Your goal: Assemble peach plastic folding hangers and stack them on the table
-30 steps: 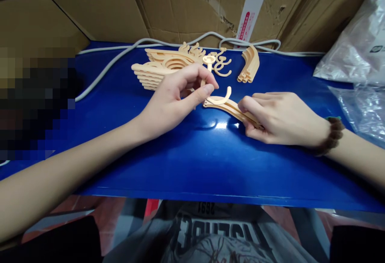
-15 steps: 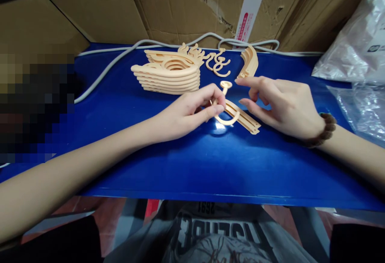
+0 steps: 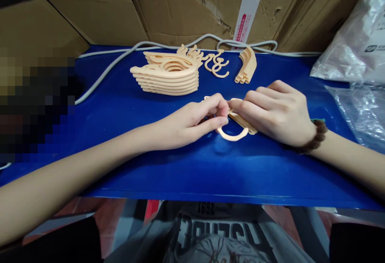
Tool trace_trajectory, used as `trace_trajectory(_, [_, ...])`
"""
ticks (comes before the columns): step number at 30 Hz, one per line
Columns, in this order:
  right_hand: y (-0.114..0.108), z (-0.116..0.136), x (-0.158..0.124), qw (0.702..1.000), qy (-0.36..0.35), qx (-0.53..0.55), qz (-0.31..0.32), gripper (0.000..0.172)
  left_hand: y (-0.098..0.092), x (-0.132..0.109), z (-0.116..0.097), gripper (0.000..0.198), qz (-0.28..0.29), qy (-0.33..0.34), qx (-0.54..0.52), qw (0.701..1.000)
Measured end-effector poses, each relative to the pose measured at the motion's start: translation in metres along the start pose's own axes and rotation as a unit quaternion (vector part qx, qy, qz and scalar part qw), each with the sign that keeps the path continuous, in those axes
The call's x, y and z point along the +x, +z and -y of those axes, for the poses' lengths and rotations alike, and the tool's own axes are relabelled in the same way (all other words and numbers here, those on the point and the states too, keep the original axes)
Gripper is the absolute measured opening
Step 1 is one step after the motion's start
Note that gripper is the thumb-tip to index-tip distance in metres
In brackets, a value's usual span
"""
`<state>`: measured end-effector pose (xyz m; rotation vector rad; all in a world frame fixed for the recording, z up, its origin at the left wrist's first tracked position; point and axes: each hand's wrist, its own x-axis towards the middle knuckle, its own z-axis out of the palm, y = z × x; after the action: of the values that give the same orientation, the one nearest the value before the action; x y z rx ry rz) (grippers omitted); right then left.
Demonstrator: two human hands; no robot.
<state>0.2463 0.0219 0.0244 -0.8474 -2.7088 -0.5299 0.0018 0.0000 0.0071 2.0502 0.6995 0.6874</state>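
Observation:
My left hand (image 3: 195,120) pinches a peach plastic hook (image 3: 233,135) between thumb and forefinger over the blue table (image 3: 180,166). My right hand (image 3: 273,110) is closed over a peach hanger arm piece (image 3: 245,124), its fingertips meeting the left hand's at the hook's top. The hook's curved end rests on the table below both hands. Most of the arm piece is hidden under my right fingers.
A stack of peach hanger bodies (image 3: 168,74) lies at the back, with loose hooks (image 3: 216,64) and a small stack of arm pieces (image 3: 246,64) beside it. A grey cable (image 3: 114,64) runs along the cardboard boxes (image 3: 186,6). Clear plastic bags (image 3: 357,62) sit at right.
My right hand let go of the arm piece, opened, then came back down and closed on it. My left hand turned the hook downward and brought it against the arm piece.

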Motion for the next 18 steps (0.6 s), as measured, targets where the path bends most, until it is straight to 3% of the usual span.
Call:
trace_trajectory(5, [0.01, -0.006, -0.002, 0.992, 0.074, 0.096, -0.016, 0.028, -0.004, -0.002, 0.005, 0.01, -0.077, 0.02, 0.094, 0.992])
trace_trajectory(9, [0.017, -0.01, -0.002, 0.972, 0.141, 0.183, -0.03, 0.015, -0.006, -0.002, 0.007, 0.02, -0.119, 0.026, 0.156, 0.98])
trace_trajectory(15, [0.017, -0.012, -0.001, 0.933, 0.204, 0.297, -0.01, 0.015, -0.009, -0.004, 0.005, 0.02, -0.101, 0.055, 0.325, 0.939])
trace_trajectory(18, [0.019, -0.013, 0.0, 0.892, 0.215, 0.398, 0.002, 0.021, -0.01, -0.005, 0.006, 0.021, -0.096, 0.07, 0.371, 0.921])
